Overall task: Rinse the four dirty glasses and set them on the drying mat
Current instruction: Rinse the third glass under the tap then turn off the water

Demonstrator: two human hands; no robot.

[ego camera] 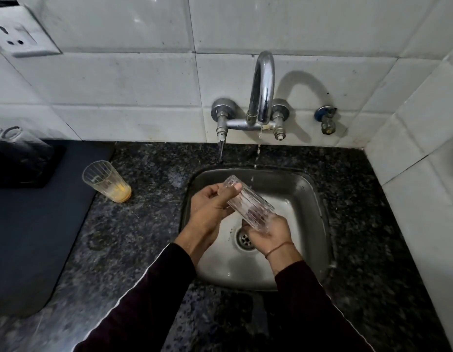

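Over the steel sink (306,189) I hold a clear ribbed glass (249,201) tilted, its base up-left and its mouth down-right. My left hand (211,207) grips the base end. My right hand (270,231) cups the mouth end from below, and water runs over it. A thin stream falls from the tap (263,92) just right of the glass. A dirty glass (106,181) with orange residue stands upright on the counter by the edge of the dark drying mat (30,237). Two clear glasses (17,148) stand upside down at the mat's far left.
Black speckled granite counter (144,237) surrounds the sink. White tiled walls rise behind and on the right. A wall socket (17,34) sits top left, and a small valve (327,120) is right of the tap. The drain (244,240) lies under my hands.
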